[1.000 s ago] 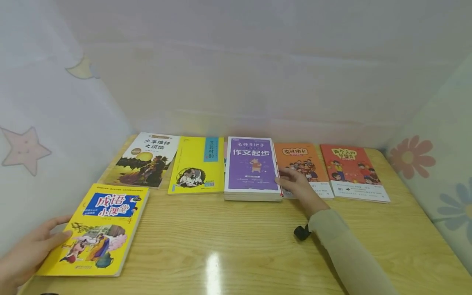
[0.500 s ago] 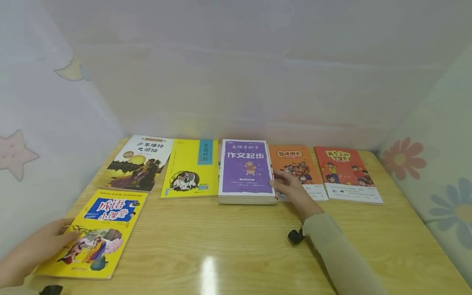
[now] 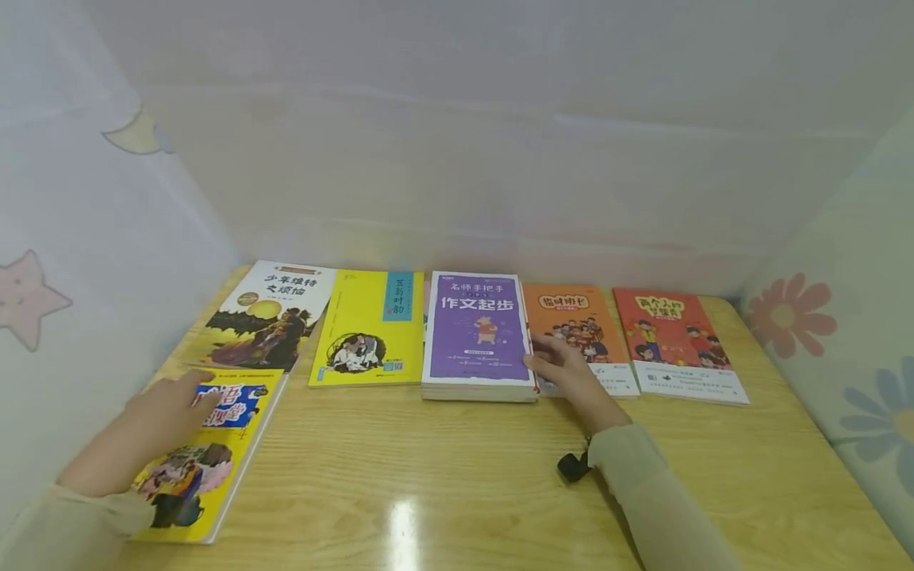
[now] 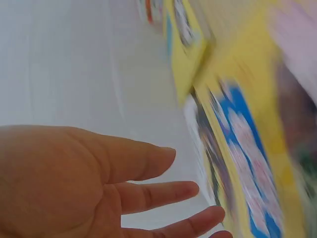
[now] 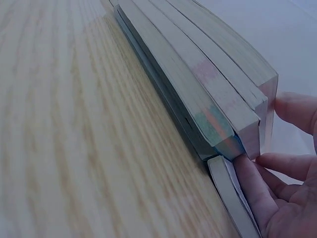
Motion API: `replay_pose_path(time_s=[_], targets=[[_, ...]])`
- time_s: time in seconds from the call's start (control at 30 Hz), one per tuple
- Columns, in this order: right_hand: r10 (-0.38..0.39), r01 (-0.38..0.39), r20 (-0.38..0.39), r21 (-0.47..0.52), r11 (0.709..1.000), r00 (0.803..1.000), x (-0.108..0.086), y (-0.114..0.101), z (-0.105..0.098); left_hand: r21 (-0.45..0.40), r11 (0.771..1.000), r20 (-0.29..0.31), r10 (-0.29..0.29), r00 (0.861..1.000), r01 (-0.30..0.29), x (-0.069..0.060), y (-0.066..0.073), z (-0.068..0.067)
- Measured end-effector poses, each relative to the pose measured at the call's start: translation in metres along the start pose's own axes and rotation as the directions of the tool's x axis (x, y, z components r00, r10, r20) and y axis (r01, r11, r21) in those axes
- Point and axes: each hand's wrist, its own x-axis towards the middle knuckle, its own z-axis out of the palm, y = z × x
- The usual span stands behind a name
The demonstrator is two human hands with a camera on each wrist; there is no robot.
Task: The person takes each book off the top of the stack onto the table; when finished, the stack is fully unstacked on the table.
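My left hand hovers over the upper left of a yellow book at the table's front left. In the left wrist view its thumb and fingers are extended and hold nothing; the book is blurred beside them. At the back middle lies a stack of several thick books, topped by a purple book with a white border. My right hand touches the stack's right side. The right wrist view shows its thumb and fingertips against the corner of the book stack, one finger low beside a thin book.
A white book with a dark picture lies back left, beside another yellow book. Right of the stack are an orange book and a red book. Printed cloth walls border the wooden table.
My left hand has let go of the yellow book's left edge and moved forward and right over its cover. The right hand stays at the stack. The view shifted slightly.
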Motion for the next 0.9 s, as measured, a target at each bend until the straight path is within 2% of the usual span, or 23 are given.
replay_pose_path(time_s=[0.1, 0.23, 0.3, 0.4, 0.47, 0.53, 0.63, 0.7, 0.77, 0.8, 0.9], targets=[[-0.006, 0.006, -0.010, -0.003, 1.000, 1.000, 0.000, 0.001, -0.001, 0.004, 0.995, -0.059, 0.101, 0.993, -0.101, 0.018, 0.043, -0.001], [-0.015, 0.015, -0.006, -0.009, 1.000, 1.000, -0.001, 0.003, 0.000, -0.052, 0.982, -0.058, 0.177, 0.983, -0.180, 0.043, 0.096, 0.006], [-0.017, 0.017, 0.007, -0.003, 1.000, 1.000, 0.000, 0.003, 0.000, -0.101, 0.973, -0.048, 0.204, 0.978, -0.208, 0.056, 0.118, 0.010], [-0.021, 0.021, 0.005, 0.013, 1.000, 1.000, 0.001, 0.003, 0.000, -0.228, 0.936, -0.043, 0.264, 0.964, -0.267, 0.080, 0.146, 0.015], [-0.028, 0.028, -0.002, 0.019, 0.999, 1.000, 0.001, 0.003, -0.001, -0.369, 0.891, -0.014, 0.277, 0.961, -0.262, 0.095, 0.162, 0.018], [-0.028, 0.028, -0.006, 0.017, 0.999, 1.000, 0.001, 0.004, -0.001, -0.504, 0.833, 0.027, 0.281, 0.959, -0.230, 0.109, 0.175, 0.022], [-0.035, 0.035, 0.010, 0.012, 0.999, 0.999, 0.002, 0.006, 0.001, -0.678, 0.728, 0.109, 0.237, 0.965, -0.102, 0.125, 0.189, 0.031], [-0.035, 0.035, 0.017, 0.013, 0.999, 0.999, 0.002, 0.006, 0.002, -0.747, 0.664, 0.140, 0.220, 0.965, -0.043, 0.135, 0.195, 0.036], [-0.044, 0.044, 0.014, 0.017, 0.999, 0.999, 0.002, 0.006, 0.004, -0.786, 0.619, 0.146, 0.189, 0.971, -0.002, 0.143, 0.201, 0.040], [-0.044, 0.044, 0.004, 0.019, 0.999, 0.999, 0.002, 0.006, 0.004, -0.797, 0.603, 0.141, 0.178, 0.974, 0.005, 0.147, 0.203, 0.042], [-0.037, 0.037, -0.019, 0.009, 0.999, 0.999, 0.002, 0.006, 0.003, -0.811, 0.585, 0.126, 0.131, 0.983, 0.026, 0.156, 0.211, 0.044]])
